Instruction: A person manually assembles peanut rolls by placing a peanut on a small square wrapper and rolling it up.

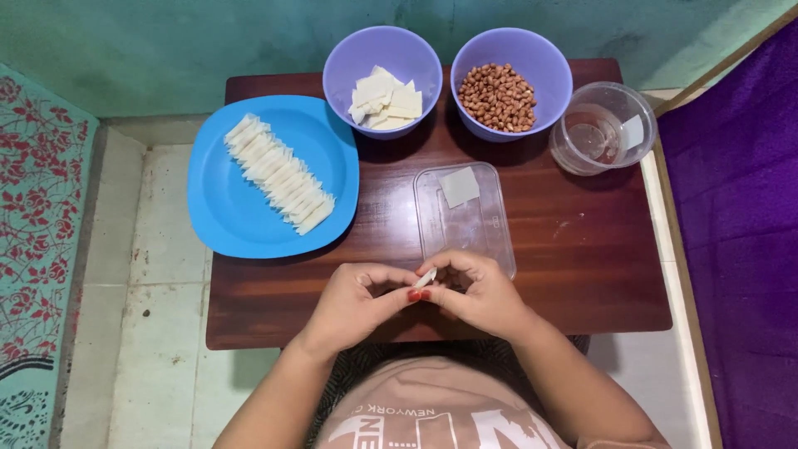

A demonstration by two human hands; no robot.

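1. White dough, a small rolled piece (425, 278), sits pinched between your left hand (359, 301) and right hand (480, 293), both closed on it just above the near edge of the wooden worktop (582, 266).
2. Keep your fingertips at its two ends and press evenly, so the seam seals without flattening the middle (as far as I can judge, light pressure is enough).
3. Match the finished rolls (280, 173) lined up on the blue plate (224, 208) to your left.
4. A flat square wrapper (459, 186) lies on the clear lid (478, 229) just beyond your hands.
5. Further back stand a bowl of wrappers (382, 79), a bowl of peanuts (510, 83) and a clear tub of water (603, 127).
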